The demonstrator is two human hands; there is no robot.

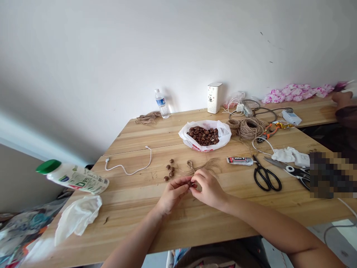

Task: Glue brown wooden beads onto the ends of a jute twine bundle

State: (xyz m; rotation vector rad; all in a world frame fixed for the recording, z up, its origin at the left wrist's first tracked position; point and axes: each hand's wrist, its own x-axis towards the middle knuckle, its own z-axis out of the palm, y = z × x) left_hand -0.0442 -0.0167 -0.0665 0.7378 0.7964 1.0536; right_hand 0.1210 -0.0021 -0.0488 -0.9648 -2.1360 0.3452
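My left hand [173, 193] and my right hand [209, 188] meet above the near middle of the table. Their fingertips pinch a small round brown nutshell [190, 184], largely covered by the fingers. Just beyond the hands lies a knotted loop of twine [190, 163] with loose frayed strands [209, 166] spreading right. Several glossy brown nutshells [171, 168] sit on the wood to the left of it. Farther back, a white plastic bag [183, 134] stands open, full of more brown nutshells [203, 136], some showing hollow insides.
Right of the hands lie a glue tube [240, 160], black scissors [264, 176] and larger shears [290, 170]. Twine coils [252, 128] and pliers [269, 132] are behind. A white cable [128, 171], tipped bottle [80, 178] and water bottle [161, 104] stand left. Another person's hand [342, 98] shows far right.
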